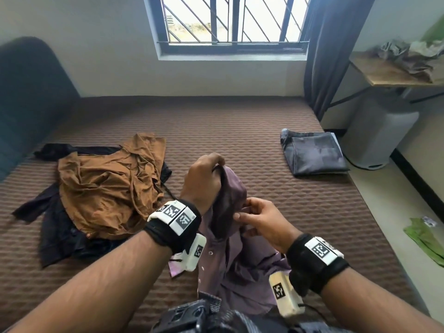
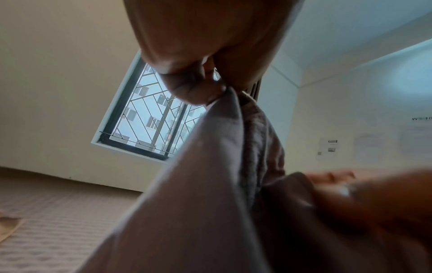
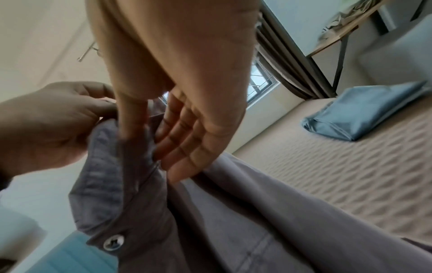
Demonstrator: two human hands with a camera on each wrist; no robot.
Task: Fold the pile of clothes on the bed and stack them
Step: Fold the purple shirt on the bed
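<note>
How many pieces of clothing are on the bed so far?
At least 4: a purple shirt held in both hands, a brown garment atop a black one at left, folded grey clothes at right. The pile may hide more.

bare bed (image 1: 240,131) ahead; clothes pile (image 1: 103,188) left, folded garment (image 1: 312,152) right, seemingly flat.
</note>
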